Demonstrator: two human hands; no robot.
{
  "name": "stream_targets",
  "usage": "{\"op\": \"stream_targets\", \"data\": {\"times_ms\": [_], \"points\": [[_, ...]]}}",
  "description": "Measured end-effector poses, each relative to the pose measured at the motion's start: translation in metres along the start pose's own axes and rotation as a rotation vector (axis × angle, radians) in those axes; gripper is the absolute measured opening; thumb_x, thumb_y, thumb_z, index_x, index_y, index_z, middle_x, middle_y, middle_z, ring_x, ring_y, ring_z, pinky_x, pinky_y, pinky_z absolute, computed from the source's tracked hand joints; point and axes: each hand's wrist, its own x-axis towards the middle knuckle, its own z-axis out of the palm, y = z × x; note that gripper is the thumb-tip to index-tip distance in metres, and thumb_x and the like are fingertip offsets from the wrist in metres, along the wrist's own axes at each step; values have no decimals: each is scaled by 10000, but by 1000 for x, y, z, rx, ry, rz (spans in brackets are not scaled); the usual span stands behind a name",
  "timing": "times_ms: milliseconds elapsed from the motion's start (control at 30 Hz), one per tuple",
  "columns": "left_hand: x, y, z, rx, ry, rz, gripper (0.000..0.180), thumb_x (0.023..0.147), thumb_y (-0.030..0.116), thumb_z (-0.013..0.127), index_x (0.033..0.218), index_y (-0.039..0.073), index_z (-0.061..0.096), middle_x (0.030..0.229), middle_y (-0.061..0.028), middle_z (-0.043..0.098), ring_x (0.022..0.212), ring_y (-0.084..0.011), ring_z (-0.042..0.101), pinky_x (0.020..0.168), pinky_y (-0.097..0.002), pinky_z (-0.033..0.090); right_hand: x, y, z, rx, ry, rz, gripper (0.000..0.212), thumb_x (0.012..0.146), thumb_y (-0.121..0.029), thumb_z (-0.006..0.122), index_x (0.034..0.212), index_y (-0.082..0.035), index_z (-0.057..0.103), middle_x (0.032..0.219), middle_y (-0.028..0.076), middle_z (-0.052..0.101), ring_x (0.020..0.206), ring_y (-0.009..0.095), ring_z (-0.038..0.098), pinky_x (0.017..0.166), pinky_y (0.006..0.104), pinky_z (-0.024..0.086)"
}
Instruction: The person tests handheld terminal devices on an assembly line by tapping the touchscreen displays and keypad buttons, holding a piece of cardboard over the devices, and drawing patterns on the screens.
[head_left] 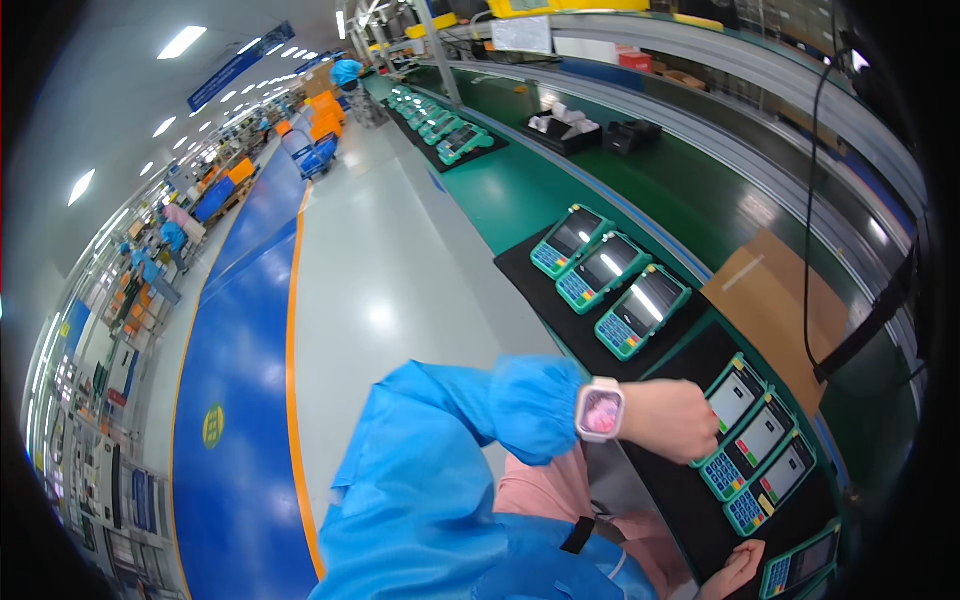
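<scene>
A green bench [500, 195] curved from twelve to four o'clock in the head view. At four, the left hand [670, 420] overlapped white-screened terminals [760, 440]; toward five, the right hand [735, 568] neared a dark-screened terminal [803, 563]. Neither grip could be told.

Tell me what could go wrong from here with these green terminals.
The left hand is at three close-set, green-framed rectangular terminals, so shifting one might make them knock together. The square, pale-cased wristwatch might scratch a screen if lowered onto it. The right hand is close beside a separate dark-screened green terminal and could nudge it.
</scene>
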Motion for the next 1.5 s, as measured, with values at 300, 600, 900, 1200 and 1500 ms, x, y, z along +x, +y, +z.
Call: {"op": "stream_targets", "data": {"times_ms": [300, 600, 900, 1200, 1500], "points": [[-12, -5, -25, 104, -82, -3, 174, 740, 155, 627, 659, 80, 492, 624, -10, 474, 579, -129, 573, 476, -258, 483, -4, -2, 3, 116, -91, -11, 202, 934, -49, 363, 760, -46, 466, 611, -52, 311, 522, 15, 247, 480, 233, 156], [-9, -7, -21, 108, -101, -3, 182, 745, 141, 627, 650, 75, 487, 621, -8, 470, 581, -124, 570, 480, -255, 484, 1, -5, 8, 142, -96, -12, 191, 903, -29, 369, 740, -31, 469, 583, -49, 313, 500, 14, 240, 471, 243, 148], [13, 21, 13, -6, 17, 69, 162, 802, 270, 660, 762, 163, 545, 636, 28, 431, 540, -105, 510, 428, -262, 383, -1, -19, 8, 2, -68, -154, 120, 810, -45, 521, 777, -34, 636, 724, 149, 621, 622, 281, 639, 574, 353, 504], [66, 99, 57, -530, -37, 84, 162, 873, 184, 642, 769, 80, 574, 689, -112, 569, 591, -304, 583, 511, -398, 471, -6, 10, 41, -150, -127, -209, 135, 930, -199, 470, 863, -93, 521, 733, 108, 630, 691, 320, 649, 571, 420, 497], [59, 103, 98, -692, -160, -95, 264, 918, 314, 603, 996, 62, 604, 773, -147, 653, 648, -345, 623, 579, -435, 481, -5, 3, 44, -163, 15, -247, 173, 904, -243, 490, 891, -110, 599, 708, 136, 630, 662, 352, 621, 568, 460, 469]]}}
